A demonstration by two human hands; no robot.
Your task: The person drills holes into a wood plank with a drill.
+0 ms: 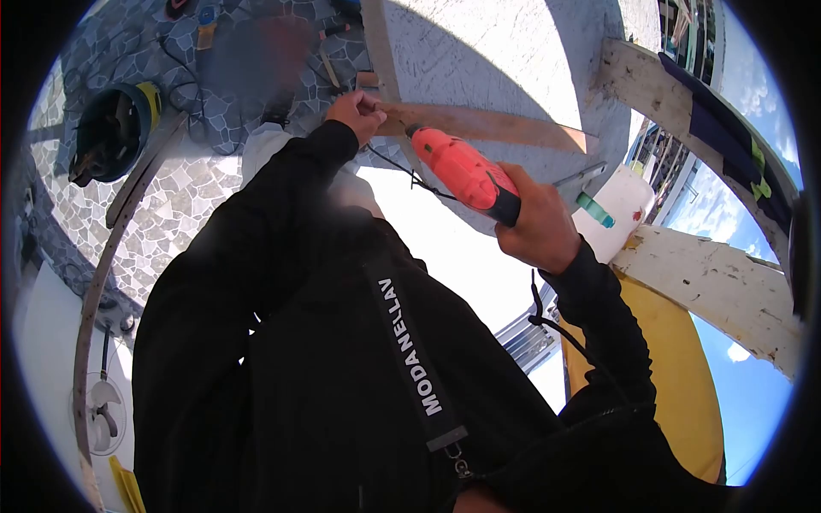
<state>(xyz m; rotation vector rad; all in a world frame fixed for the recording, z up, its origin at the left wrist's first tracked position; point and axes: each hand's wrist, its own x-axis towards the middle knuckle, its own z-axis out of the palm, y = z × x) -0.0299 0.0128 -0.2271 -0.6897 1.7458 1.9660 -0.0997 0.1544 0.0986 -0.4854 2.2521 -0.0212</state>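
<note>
A red power drill is gripped in the right hand, its fingers wrapped around the dark handle. The drill is tilted, with its nose pointed at the near end of a long wooden strip, close to the left hand. The left fingers are curled, with thumb and forefinger drawn close together at that same end; whether the wood or something small is pinched between them cannot be told. The strip is laid across a rough, pale surface. A black sleeve is worn on each arm, and a black strap with white lettering is hung down the front. A dark bucket is seen at the left on the stone-patterned floor.
</note>
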